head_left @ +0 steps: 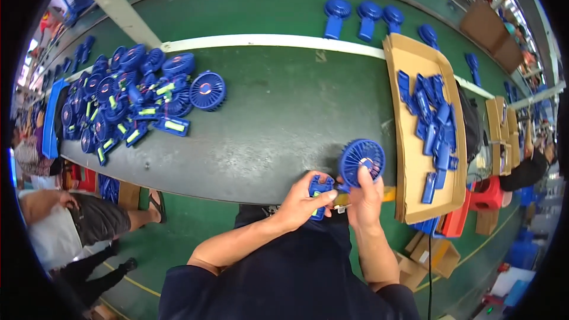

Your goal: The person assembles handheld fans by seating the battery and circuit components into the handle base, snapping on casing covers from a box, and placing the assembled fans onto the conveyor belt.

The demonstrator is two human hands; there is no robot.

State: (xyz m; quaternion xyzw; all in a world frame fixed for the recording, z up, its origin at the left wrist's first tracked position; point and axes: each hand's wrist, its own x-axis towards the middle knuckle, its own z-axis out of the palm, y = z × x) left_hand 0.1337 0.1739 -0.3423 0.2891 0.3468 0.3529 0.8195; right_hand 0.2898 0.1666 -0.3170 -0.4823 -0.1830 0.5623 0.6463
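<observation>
Close to the table's near edge, my left hand grips a blue fan handle with a bit of yellow-green showing in it. Just right of it, my right hand holds a round blue fan head, its thumb pressed over the hub. Between the hands a small pale connector shows near my fingertips. My fingers hide whether handle and head are joined. Off to the left lies a heap of blue handheld fans, several with yellow-green cells in open handles; one fan head faces up at its right side.
A cardboard tray of blue handle covers stands at the table's right end. Beyond a white rail, several blue fans lie on a green surface. A blue bin borders the heap. Another person is at lower left.
</observation>
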